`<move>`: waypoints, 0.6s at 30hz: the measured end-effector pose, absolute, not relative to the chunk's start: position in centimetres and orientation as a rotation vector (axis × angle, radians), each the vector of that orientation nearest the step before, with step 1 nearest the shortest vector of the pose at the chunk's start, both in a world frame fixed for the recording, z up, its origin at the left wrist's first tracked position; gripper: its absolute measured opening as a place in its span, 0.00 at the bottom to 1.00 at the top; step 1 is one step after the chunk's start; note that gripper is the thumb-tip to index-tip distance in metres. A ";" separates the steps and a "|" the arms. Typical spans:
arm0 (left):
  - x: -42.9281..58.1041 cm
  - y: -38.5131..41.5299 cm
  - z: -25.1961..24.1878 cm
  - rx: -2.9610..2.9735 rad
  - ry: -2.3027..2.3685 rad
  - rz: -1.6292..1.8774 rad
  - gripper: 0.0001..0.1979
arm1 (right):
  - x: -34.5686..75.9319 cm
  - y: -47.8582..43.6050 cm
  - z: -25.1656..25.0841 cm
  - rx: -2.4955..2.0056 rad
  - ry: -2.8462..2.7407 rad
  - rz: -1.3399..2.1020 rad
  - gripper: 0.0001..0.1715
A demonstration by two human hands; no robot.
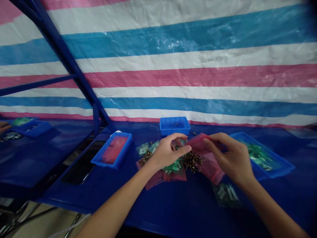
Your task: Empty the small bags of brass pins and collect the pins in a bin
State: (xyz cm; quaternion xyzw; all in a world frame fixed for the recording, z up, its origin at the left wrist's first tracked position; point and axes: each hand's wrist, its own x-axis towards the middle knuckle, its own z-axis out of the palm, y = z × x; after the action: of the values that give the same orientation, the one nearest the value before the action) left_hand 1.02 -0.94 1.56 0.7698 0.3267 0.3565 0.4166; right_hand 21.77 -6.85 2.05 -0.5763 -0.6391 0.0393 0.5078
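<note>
My left hand [169,150] and my right hand [231,157] meet over the middle of a blue table. Both pinch a small pink plastic bag [198,142] held between them, left fingers at its near edge, right fingers at its far side. Under the hands lies a pile of small brass-coloured parts [192,161], several little green packets [173,167] and more pink bags [215,173].
A small blue tray [174,126] stands at the back. A blue tray with pink bags [112,150] is left, a blue tray of green packets [264,157] right. A dark phone [79,168] lies at the left edge. Another person's hand [3,127] shows far left. A striped tarpaulin hangs behind.
</note>
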 end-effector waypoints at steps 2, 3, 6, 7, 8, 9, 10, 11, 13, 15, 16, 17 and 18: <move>1.2 -1.3 1.8 2.079 0.809 0.990 0.24 | 21.4 -6.8 1.9 -1.256 -1.664 0.016 0.07; 1.3 -1.5 1.9 2.127 0.790 1.013 0.24 | 21.2 -6.8 1.8 -1.200 -1.698 0.010 0.06; 1.7 -1.9 1.8 2.132 0.781 0.930 0.20 | 20.7 -6.8 1.5 -1.117 -1.779 0.078 0.05; 1.8 -2.0 1.7 2.107 0.786 0.883 0.17 | 20.6 -6.9 1.5 -1.106 -1.787 0.102 0.05; 1.9 -2.1 1.5 2.076 0.781 0.843 0.15 | 20.5 -6.9 1.4 -1.101 -1.795 0.131 0.05; 2.0 -2.1 1.3 2.040 0.766 0.815 0.14 | 20.4 -7.0 1.4 -1.107 -1.799 0.165 0.05; 2.0 -2.2 1.0 1.997 0.748 0.802 0.14 | 20.3 -7.1 1.3 -1.130 -1.791 0.200 0.06; 2.1 -2.1 0.9 1.947 0.733 0.805 0.15 | 20.3 -7.2 1.2 -1.170 -1.769 0.242 0.09; 2.1 -1.9 0.6 1.823 0.722 0.840 0.17 | 20.3 -7.1 1.0 -1.257 -1.676 0.366 0.20; 1.9 -1.6 0.5 1.709 0.718 0.883 0.19 | 20.5 -6.8 0.6 -1.288 -1.589 0.542 0.27; 1.8 -1.4 0.6 1.676 0.712 0.893 0.20 | 20.6 -6.7 0.5 -1.286 -1.579 0.632 0.26; 1.7 -1.2 0.6 1.666 0.704 0.894 0.20 | 20.7 -6.6 0.4 -1.282 -1.587 0.707 0.23; 1.5 -1.0 0.7 1.675 0.695 0.887 0.20 | 20.8 -6.5 0.3 -1.281 -1.607 0.759 0.21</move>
State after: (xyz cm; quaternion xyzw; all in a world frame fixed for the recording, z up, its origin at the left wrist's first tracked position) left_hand 1.52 -1.03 0.67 0.7023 0.2915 0.3719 0.5324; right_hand 20.77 -6.52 0.34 -0.5200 -0.6520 0.3080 0.4578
